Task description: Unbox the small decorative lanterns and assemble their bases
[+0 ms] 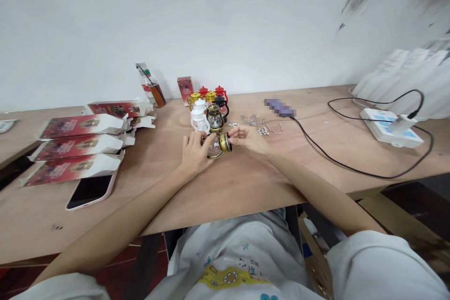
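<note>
A small bronze-coloured lantern [225, 143] with a clear globe lies tipped on its side over the wooden table. My left hand [195, 150] is closed around its glass part. On the right, my right hand [248, 139] pinches the lantern's round end between thumb and fingers; whether a small part sits in that pinch is hidden. Just behind stand a white lantern [200, 117] and another bronze lantern [214, 118]. A black lantern [221, 105], gold lanterns [211, 96] and red lanterns [220, 91] crowd close behind them.
Small metal pieces [252, 120] and button cells [263, 131] lie right of the lanterns. Red boxes [75, 146] and a phone [90, 191] are at left. A bottle [153, 91] stands behind. A black cable [337, 165] runs to a power strip [390, 127].
</note>
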Available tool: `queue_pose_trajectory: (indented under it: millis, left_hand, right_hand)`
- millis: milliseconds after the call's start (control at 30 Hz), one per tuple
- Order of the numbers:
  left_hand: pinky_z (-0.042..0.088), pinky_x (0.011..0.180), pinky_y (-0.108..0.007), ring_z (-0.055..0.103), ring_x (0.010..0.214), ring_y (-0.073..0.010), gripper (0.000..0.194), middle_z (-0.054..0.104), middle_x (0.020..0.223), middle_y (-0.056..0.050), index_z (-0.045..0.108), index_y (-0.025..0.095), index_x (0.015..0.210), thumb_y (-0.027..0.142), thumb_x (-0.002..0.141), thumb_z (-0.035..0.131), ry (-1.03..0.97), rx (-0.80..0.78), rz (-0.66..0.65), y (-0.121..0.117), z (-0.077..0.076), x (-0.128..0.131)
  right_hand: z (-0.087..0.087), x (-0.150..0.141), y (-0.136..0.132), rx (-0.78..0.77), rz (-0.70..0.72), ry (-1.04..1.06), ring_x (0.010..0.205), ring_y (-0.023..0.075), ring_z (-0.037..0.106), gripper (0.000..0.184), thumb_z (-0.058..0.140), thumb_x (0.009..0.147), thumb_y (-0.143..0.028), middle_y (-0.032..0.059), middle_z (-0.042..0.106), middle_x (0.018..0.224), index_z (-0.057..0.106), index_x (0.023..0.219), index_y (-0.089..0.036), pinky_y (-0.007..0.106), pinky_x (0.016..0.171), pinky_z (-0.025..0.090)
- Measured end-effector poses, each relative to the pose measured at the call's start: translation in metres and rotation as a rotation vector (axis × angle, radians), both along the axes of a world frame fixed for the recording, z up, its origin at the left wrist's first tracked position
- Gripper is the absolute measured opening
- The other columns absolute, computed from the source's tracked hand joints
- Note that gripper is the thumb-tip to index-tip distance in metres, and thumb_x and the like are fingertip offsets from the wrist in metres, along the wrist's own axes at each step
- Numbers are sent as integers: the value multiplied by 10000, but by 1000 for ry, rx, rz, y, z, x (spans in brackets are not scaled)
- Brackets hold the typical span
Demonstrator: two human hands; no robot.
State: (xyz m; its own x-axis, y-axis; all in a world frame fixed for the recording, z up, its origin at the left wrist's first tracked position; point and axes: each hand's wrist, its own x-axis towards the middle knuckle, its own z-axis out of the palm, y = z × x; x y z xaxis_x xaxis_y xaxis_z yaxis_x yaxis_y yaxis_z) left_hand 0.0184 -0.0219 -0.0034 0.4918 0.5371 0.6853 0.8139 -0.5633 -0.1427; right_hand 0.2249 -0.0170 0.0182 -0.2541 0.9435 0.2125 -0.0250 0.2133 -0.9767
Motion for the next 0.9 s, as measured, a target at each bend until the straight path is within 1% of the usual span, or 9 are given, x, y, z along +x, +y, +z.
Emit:
queue_pose_trajectory:
  millis: [100,167,233,333,400,467,600,733,900]
  left_hand:
    - [297,710,-366,498,860,-264,449,571,984,-137,582,174,1150,359,741,600,12,41,0,0,2,1]
    - [294,717,-367,503,878,-275,481,576,1000,-141,563,175,1178,374,743,601,10,36,-2,0,3,1]
    - [295,728,-367,509,919,-289,543,576,1043,-149,513,168,1242,387,751,593,8,11,-4,-1,5,2]
    - [296,733,-357,535,952,-279,586,581,1094,-155,421,164,1327,378,796,548,-1,12,-2,-3,8,2]
    - [296,731,-351,560,925,-260,552,594,1094,-144,414,186,1330,367,820,523,-3,32,-5,-4,9,3]
    - [299,744,-354,576,897,-248,500,603,1092,-131,446,211,1296,365,826,520,-1,47,-11,-4,10,3]
    - [314,785,-371,583,913,-251,427,620,1081,-122,494,200,1186,387,807,551,-63,74,-36,-4,9,2]
    - [348,726,-359,574,885,-271,514,635,1010,-125,454,158,1154,447,758,609,-164,105,-53,-3,8,0]
    - [401,727,-362,571,896,-256,547,618,1011,-108,408,175,1157,428,737,648,-215,118,-114,-3,9,-1]
  right_hand:
    - [9,17,5,-33,118,-60,644,109,585,341,782,593,-362,5,661,744,634,839,-176,283,665,495]
    - [13,34,12,-12,104,-141,698,129,608,329,709,692,-379,39,681,843,626,943,-182,299,691,500]
    - [12,54,20,78,-165,-348,795,166,624,250,621,779,-347,78,682,904,620,950,-165,322,749,493]
    - [4,78,30,185,-669,-918,971,263,598,178,531,815,-215,176,657,1002,637,913,-111,392,848,440]
    - [-2,88,34,127,-782,-1205,1021,311,583,216,479,817,-164,225,647,1010,656,911,-82,405,850,424]
    - [-6,93,35,40,-746,-1350,992,317,603,247,455,811,-143,238,660,963,673,902,-71,376,808,433]
    - [-8,95,34,-15,-689,-1434,914,287,638,270,447,810,-146,228,677,929,684,915,-69,321,737,443]
    - [-7,95,34,-22,-733,-1424,933,310,631,274,452,824,-196,244,666,955,658,936,-54,337,745,440]
    - [-5,93,37,87,-875,-1153,879,292,622,261,385,865,-230,200,655,920,543,1009,-81,344,723,418]
